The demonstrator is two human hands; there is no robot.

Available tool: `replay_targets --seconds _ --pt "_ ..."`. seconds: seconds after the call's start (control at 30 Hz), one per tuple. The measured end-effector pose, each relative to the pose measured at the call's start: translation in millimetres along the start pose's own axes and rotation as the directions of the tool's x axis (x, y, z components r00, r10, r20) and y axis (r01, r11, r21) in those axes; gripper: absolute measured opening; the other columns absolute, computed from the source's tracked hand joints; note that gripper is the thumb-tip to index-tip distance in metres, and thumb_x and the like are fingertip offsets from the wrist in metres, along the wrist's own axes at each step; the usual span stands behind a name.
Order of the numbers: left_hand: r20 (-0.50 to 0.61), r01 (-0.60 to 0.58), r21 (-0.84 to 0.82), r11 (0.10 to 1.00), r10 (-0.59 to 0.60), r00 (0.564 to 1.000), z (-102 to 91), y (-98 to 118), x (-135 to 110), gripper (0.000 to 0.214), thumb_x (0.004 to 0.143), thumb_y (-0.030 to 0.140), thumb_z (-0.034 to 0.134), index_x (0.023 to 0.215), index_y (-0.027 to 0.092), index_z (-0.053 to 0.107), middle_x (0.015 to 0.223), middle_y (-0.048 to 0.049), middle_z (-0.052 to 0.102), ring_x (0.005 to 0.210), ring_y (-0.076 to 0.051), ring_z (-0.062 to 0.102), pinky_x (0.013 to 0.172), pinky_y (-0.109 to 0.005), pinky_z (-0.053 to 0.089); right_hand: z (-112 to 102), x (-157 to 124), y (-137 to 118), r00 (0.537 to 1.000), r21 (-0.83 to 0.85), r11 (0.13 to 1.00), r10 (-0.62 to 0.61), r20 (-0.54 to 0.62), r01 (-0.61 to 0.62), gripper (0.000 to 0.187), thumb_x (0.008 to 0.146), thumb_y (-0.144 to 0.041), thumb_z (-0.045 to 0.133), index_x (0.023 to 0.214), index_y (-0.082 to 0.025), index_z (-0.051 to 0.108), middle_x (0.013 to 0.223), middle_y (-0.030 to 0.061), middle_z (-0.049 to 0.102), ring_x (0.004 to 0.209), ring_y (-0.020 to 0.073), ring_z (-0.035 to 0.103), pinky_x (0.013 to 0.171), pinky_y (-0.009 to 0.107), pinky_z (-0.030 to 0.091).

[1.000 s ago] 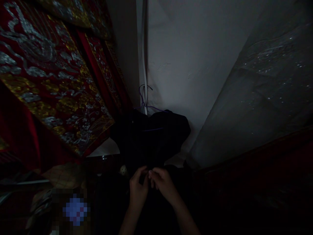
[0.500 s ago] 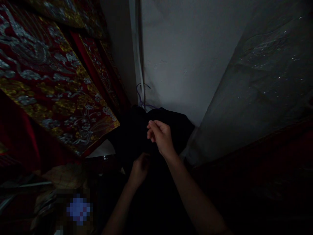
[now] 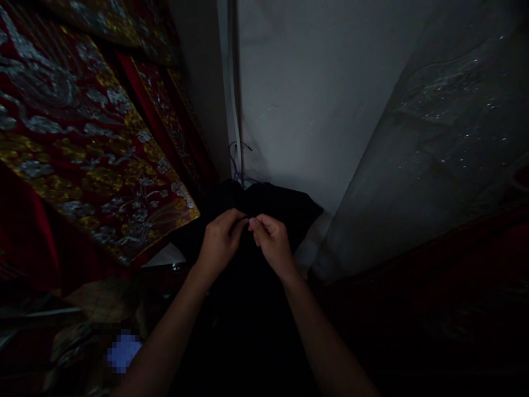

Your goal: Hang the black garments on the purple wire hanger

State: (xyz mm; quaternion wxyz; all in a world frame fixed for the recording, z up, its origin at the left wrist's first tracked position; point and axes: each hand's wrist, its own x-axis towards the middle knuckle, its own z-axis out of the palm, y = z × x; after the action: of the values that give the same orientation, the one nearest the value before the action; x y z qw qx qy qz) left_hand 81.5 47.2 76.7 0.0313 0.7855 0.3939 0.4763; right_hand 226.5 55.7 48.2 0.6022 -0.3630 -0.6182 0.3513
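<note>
A black garment (image 3: 285,201) hangs in the dim corner on a thin purple hanger (image 3: 236,160). My left hand (image 3: 219,240) and my right hand (image 3: 270,242) meet in front of the garment's upper part, fingertips pinched together on a small dark piece of it. What exactly sits between the fingers is too dark to make out. Both forearms reach up from the bottom of the view.
Red cloth with gold and silver embroidery (image 3: 82,138) hangs at the left. A white wall (image 3: 314,94) with a vertical strip (image 3: 231,88) stands behind. A grey glittery cloth (image 3: 438,143) slopes at the right. Cluttered dark items lie at the lower left (image 3: 82,309).
Both hands have risen from the garment's lower part to its upper part. The right went up first; the left has now joined it and the fingertips pinch together again.
</note>
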Motion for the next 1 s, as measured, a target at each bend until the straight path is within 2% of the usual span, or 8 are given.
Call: replay_targets --seconds 0.33,0.47,0.57,0.73,0.8,0.83,0.9,1.0 --pt "-0.095 -0.044 0.027 0.999 0.047 0.994 0.4 -6.1 -7.5 0.008 0.093 0.015 0.059 0.092 0.019 0.065 0.084 -0.0011 0.069 0.079 -0.015 0.065 0.073 -0.026 0.047 8.1 6.3 15.1 0.995 0.164 0.982 0.086 0.055 -0.094 0.033 0.086 -0.048 0.061 0.072 -0.018 0.062 0.05 -0.0056 0.046 0.045 0.009 0.042 0.048 0.024 0.03" --pt "-0.302 0.013 0.004 1.0 -0.011 0.953 -14.7 -0.8 -0.2 0.006 0.092 0.022 0.062 0.093 0.019 0.068 0.083 -0.0004 0.07 0.079 -0.014 0.065 0.073 -0.025 0.047 7.2 -3.7 49.9 0.981 0.097 0.976 0.196 0.002 -0.195 0.037 0.083 -0.051 0.062 0.066 -0.018 0.062 0.046 -0.0045 0.046 0.044 0.0099 0.041 0.047 0.025 0.029" --pt "-0.49 0.143 -0.098 0.985 -0.173 0.854 -34.1 -14.9 5.3 0.013 0.089 0.031 0.067 0.092 0.019 0.067 0.08 0.0002 0.068 0.077 -0.014 0.063 0.073 -0.026 0.046 4.1 -27.9 78.7 0.952 0.119 0.945 0.306 -0.002 -0.304 0.041 0.081 -0.056 0.062 0.065 -0.019 0.061 0.044 -0.0052 0.044 0.042 0.0098 0.039 0.047 0.024 0.028" --pt "-0.56 0.21 -0.657 0.724 -0.655 0.506 -51.0 -74.8 -18.1 0.029 0.074 0.04 0.074 0.086 0.018 0.059 0.073 0.0043 0.055 0.064 -0.01 0.053 0.065 -0.024 0.045 1.2 -75.9 91.2 0.927 0.184 0.909 0.37 0.052 -0.374 0.045 0.083 -0.06 0.062 0.068 -0.018 0.061 0.045 -0.0059 0.044 0.043 0.0089 0.039 0.048 0.023 0.028" --pt "-0.626 0.242 -0.608 0.756 -0.644 0.439 -54.1 -94.5 -32.6 0.029 0.075 0.042 0.072 0.086 0.019 0.058 0.077 0.0036 0.055 0.07 -0.012 0.054 0.072 -0.027 0.048 0.6 -87.4 84.9 0.928 0.167 0.914 0.355 0.113 -0.37 0.045 0.084 -0.06 0.061 0.068 -0.017 0.062 0.047 -0.0052 0.046 0.045 0.009 0.041 0.049 0.023 0.03" --pt "-0.67 0.273 -0.517 0.812 -0.582 0.461 -56.2 -101.6 -38.0 0.029 0.078 0.043 0.07 0.088 0.019 0.059 0.081 0.0024 0.057 0.075 -0.014 0.056 0.079 -0.029 0.049 -0.2 -90.6 81.0 0.928 0.148 0.919 0.348 0.131 -0.365 0.046 0.085 -0.06 0.062 0.068 -0.017 0.062 0.048 -0.0046 0.047 0.046 0.0092 0.042 0.05 0.023 0.031" --pt "-0.671 0.305 -0.295 0.905 -0.424 0.609 -62.0 -111.9 -42.4 0.031 0.085 0.048 0.063 0.095 0.019 0.061 0.093 -0.0011 0.061 0.091 -0.018 0.058 0.093 -0.034 0.047 -3.4 -93.1 73.0 0.93 0.124 0.925 0.344 0.127 -0.359 0.047 0.084 -0.06 0.063 0.065 -0.018 0.061 0.048 -0.0036 0.049 0.046 0.0097 0.043 0.05 0.024 0.031" --pt "-0.431 0.288 -0.187 0.939 -0.342 0.835 -68.8 -125.1 -36.6 0.036 0.09 0.053 0.056 0.104 0.02 0.061 0.109 -0.0047 0.063 0.109 -0.023 0.057 0.104 -0.037 0.041 -9.9 -92.1 63.6 0.932 0.165 0.917 0.357 0.064 -0.362 0.045 0.082 -0.057 0.065 0.06 -0.019 0.058 0.047 -0.0036 0.048 0.045 0.0102 0.043 0.049 0.025 0.031"
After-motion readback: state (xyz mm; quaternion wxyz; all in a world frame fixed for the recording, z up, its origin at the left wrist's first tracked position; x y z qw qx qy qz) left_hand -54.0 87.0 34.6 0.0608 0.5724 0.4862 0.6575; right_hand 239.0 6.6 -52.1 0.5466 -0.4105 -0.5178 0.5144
